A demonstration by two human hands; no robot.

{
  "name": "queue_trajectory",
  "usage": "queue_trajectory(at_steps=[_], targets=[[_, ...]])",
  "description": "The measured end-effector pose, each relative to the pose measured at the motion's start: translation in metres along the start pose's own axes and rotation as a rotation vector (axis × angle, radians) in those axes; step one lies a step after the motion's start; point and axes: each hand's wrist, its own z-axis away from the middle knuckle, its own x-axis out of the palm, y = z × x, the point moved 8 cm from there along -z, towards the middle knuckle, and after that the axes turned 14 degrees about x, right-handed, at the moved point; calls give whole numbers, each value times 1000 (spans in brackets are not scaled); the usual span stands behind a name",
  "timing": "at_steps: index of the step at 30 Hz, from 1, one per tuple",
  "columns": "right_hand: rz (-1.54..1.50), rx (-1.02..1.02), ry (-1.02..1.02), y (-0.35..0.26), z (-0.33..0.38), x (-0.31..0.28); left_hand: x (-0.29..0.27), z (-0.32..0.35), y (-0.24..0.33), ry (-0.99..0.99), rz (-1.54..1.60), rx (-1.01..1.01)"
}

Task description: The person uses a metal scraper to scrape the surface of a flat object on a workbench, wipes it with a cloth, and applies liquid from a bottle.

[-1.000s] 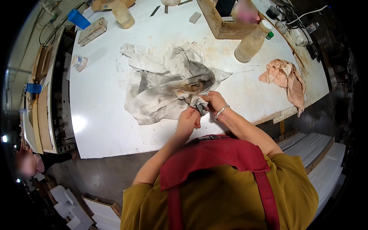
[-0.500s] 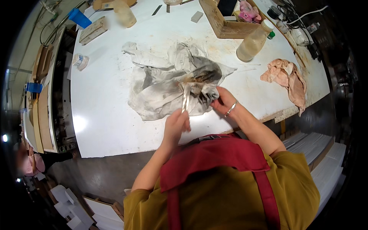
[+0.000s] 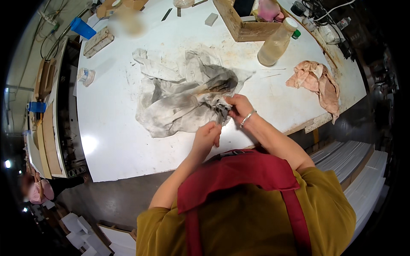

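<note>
A crumpled grey-white rag [image 3: 168, 109] with dark stains lies spread over the white table. Closed around the lower end of a flat, shiny, metal-looking strip [image 3: 219, 117] is my left hand [image 3: 206, 137], just off the near edge of the rag. My right hand [image 3: 240, 107], with a bracelet at the wrist, pinches a bunched fold of the rag. That fold sits against the strip's upper end and covers it. The two hands are close together, and the right fingertips are partly hidden by cloth.
An upright bottle of cloudy liquid [image 3: 274, 46] stands beyond my right hand, near a cardboard box [image 3: 256, 32]. A pinkish rag [image 3: 315, 79] lies at right. Far left are a blue cup [image 3: 83, 28], a block [image 3: 99, 42] and a small tub [image 3: 86, 77]. Another person [image 3: 40, 191] is at far left.
The strip was mostly bare above my left hand; now its upper part is inside the rag's fold. My left hand moved right and my right hand moved left, bringing them closer.
</note>
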Motion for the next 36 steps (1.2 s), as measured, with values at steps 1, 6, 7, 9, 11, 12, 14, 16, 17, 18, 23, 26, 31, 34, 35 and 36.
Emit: queue_trajectory(at_steps=[1,6,7,9,11,12,14,16,17,18,23,26,31,34,35,36], targets=[[-43,2,15,-3,-3,-5,-2,13,4,-11,-23,-20],[-130,0,-84,-27,-27,-31,-43,46,26,144,-63,-19],[-205,23,-151,-26,-22,-22,-50,34,28,173,-34,30],[-360,68,-289,-17,-2,-1,-43,8,32,139,12,111],[-430,132,-572,-4,6,13,-28,-15,26,99,79,114],[-397,149,-622,0,16,21,-18,-23,21,74,116,112],[-184,138,-555,7,27,33,-7,-29,5,88,177,85],[14,26,-294,5,31,28,3,-30,-7,67,145,31],[90,-10,-103,3,28,19,5,-30,-11,73,178,31],[98,-15,-98,3,25,18,6,-32,-14,79,206,35],[-5,-25,-91,13,7,17,-5,-19,-8,128,151,-8],[-44,14,-53,18,1,8,-6,0,-3,108,106,-13],[-12,46,-76,25,-1,15,-17,26,10,98,35,-53],[-40,71,65,25,-6,-4,-30,53,7,61,-123,-127],[-137,45,73,12,-9,-10,-32,60,11,70,-154,-119],[-132,9,30,4,-25,-24,-35,68,19,72,-192,-112]])
